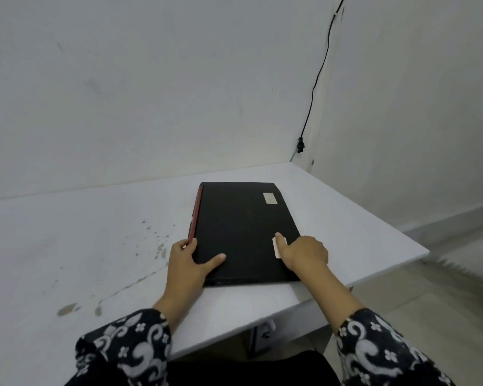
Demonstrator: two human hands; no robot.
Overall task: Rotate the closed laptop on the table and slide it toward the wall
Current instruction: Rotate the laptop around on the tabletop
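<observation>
A closed black laptop (241, 224) with a red strip along its left side lies on the white table (81, 246), its short sides facing me and the wall. My left hand (188, 263) grips its near left corner, thumb on the lid and fingers around the red edge. My right hand (304, 253) presses on the near right corner, its index finger on a white sticker. A second pale sticker sits near the lid's far right corner. A strip of bare table lies between the laptop's far edge and the wall (151, 93).
A black cable (317, 79) hangs down the wall corner to a plug just above the table's far right corner. The table's right edge (374, 213) runs close to the laptop. Brownish stains (156, 246) mark the tabletop at left. Floor lies to the right.
</observation>
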